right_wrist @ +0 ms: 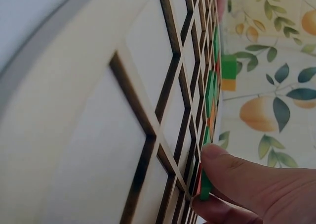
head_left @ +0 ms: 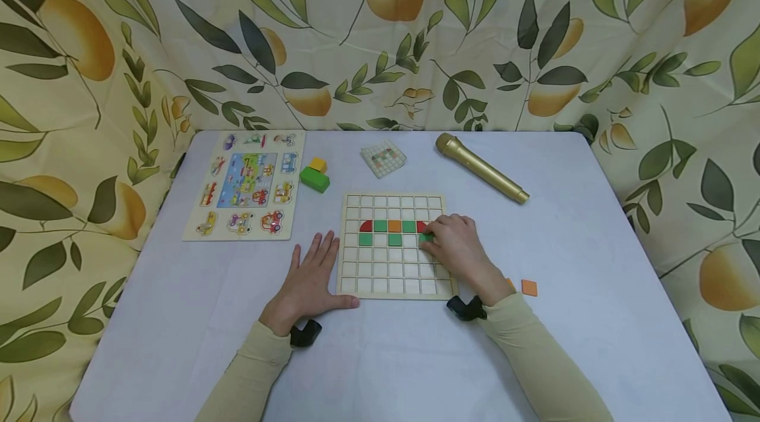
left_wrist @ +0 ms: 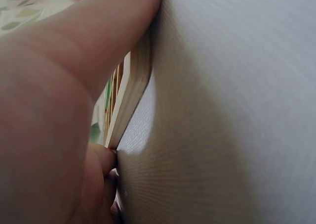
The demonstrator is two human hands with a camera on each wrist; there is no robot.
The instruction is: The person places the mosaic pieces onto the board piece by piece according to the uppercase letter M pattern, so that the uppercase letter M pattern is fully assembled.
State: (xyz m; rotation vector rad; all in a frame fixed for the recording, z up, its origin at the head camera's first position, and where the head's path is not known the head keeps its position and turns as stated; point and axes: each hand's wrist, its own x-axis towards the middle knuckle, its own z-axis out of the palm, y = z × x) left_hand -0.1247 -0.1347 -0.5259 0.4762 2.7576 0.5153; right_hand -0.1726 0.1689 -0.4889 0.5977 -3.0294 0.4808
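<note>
A wooden grid board (head_left: 392, 296) lies on the white table. One of its rows holds red corner pieces (head_left: 366, 227) at both ends, with green tiles (head_left: 380, 226) and an orange tile (head_left: 394, 227) between them. Below that row sit more green tiles (head_left: 394, 239). At the board's right side, my right hand (head_left: 463, 247) pinches a green tile (right_wrist: 206, 185) between thumb and finger, at the board's surface. My left hand (head_left: 309, 280) rests flat with spread fingers by the board's left edge, its thumb along the near corner.
Orange tiles (head_left: 529, 287) lie right of the board, one partly hidden by the right wrist. Behind the board are a small pattern card (head_left: 383, 158) and a gold microphone (head_left: 482, 168). Green (head_left: 315, 179) and yellow blocks (head_left: 318, 164) stand beside a vehicle puzzle board (head_left: 198, 227) at left.
</note>
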